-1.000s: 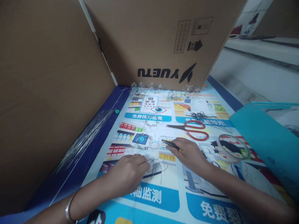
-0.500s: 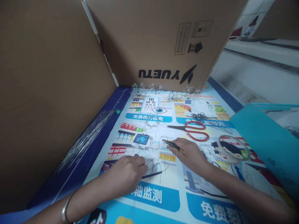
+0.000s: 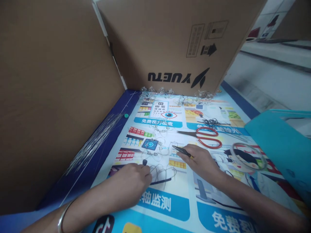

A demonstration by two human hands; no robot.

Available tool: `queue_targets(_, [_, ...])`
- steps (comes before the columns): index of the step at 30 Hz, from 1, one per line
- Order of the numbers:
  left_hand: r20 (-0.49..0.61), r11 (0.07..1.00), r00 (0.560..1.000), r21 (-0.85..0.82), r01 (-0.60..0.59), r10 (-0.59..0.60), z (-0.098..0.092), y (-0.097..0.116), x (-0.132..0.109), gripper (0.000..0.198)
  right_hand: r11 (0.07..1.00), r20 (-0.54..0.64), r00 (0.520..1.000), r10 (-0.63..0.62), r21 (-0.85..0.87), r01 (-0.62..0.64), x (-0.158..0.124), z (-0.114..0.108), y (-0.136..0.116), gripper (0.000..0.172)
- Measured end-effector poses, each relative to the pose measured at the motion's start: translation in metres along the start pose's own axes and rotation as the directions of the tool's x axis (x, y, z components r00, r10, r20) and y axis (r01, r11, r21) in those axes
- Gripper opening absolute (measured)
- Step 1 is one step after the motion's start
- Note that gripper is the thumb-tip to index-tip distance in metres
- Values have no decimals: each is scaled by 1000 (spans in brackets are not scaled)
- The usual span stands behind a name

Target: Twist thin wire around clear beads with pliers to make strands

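My left hand (image 3: pixel 131 183) is closed in a pinch, with looped thin wires (image 3: pixel 173 172) coming out from its fingers on the right. A small dark knob (image 3: pixel 144 162) shows just above these fingers; whether they hold it I cannot tell. My right hand (image 3: pixel 200 163) is wrapped round a pair of pliers (image 3: pixel 181 149), whose dark jaws point left. The pliers' tip is apart from the left hand. Between and beyond the hands lie wire pieces with clear beads (image 3: pixel 155 154). Red-handled scissors (image 3: pixel 209 142) rest beyond the right hand.
Cardboard panels (image 3: pixel 175 42) stand at the left and back. Straight wires (image 3: pixel 97 139) lie on the left. Beaded wire pieces (image 3: pixel 157 94) line the back. A dark wire tangle (image 3: pixel 210 122), a clear ring (image 3: pixel 263 161) and a turquoise box (image 3: pixel 272 129) are at the right.
The whole view has shifted slightly. The left hand has moved a little down and left relative to the printed sheet, and more of the dark knob shows. The right hand keeps the pliers.
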State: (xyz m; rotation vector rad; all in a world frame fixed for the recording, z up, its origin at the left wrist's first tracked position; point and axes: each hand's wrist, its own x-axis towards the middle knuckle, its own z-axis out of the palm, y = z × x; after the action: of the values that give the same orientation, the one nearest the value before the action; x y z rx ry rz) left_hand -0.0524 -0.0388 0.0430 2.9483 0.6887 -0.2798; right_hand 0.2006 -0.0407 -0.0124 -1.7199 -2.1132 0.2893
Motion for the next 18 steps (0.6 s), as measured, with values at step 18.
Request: queue_targets(18, [16,998,999,47,-41,40,-4,2,-2,24,999,-18,1000,-21,-24,21,0,3,2,34])
